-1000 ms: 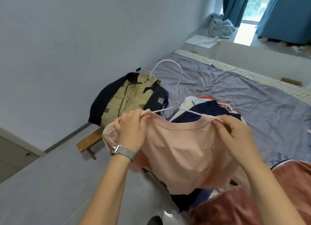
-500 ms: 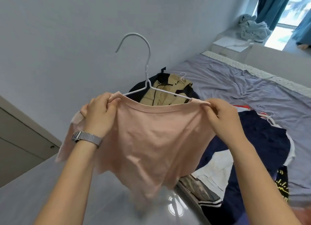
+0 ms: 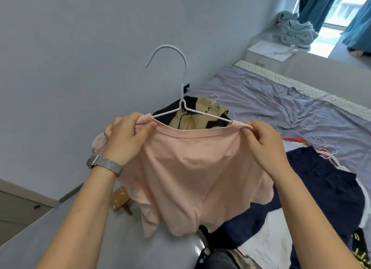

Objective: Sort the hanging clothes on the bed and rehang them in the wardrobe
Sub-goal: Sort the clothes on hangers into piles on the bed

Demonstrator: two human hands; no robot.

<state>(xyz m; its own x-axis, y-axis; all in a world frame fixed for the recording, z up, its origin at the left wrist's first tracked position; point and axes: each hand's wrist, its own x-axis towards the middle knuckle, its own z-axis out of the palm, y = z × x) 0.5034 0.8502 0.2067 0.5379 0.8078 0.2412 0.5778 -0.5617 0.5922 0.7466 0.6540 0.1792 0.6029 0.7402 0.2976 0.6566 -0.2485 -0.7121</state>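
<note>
Bedroom shot from the head cam: pale blue-grey wall (image 3: 80, 57) on the left, a bed (image 3: 301, 108) with a wrinkly lavender sheet running off to the right, teal curtains (image 3: 317, 5) by a bright window in the far corner, plus a crumpled light-blue bundle (image 3: 295, 30) on the ledge there.

Front and centre is a pink t-shirt (image 3: 190, 178), held up in the air above the near edge of the bed on a white wire hanger (image 3: 182, 88), hook pointing up and curling left. Left hand (image 3: 128, 140) pinches the shirt's shoulder seam at the hanger's left end, thumb on top, fingers curled under. Right hand (image 3: 265, 146) does the same at the other shoulder, pinching the fabric at the hanger's right tip. There's a mesh-band watch (image 3: 104, 164) on the left wrist.

Behind the shirt, a tan and black jacket (image 3: 192, 120) lies on the bed next to the wall with its own small hanger hook poking up. Lower right is a pile of clothes on the mattress, mostly a navy garment (image 3: 321, 184) with something white (image 3: 271, 238) underneath it. A little wooden stool (image 3: 120, 200) sits on the floor, half hidden by the shirt.
</note>
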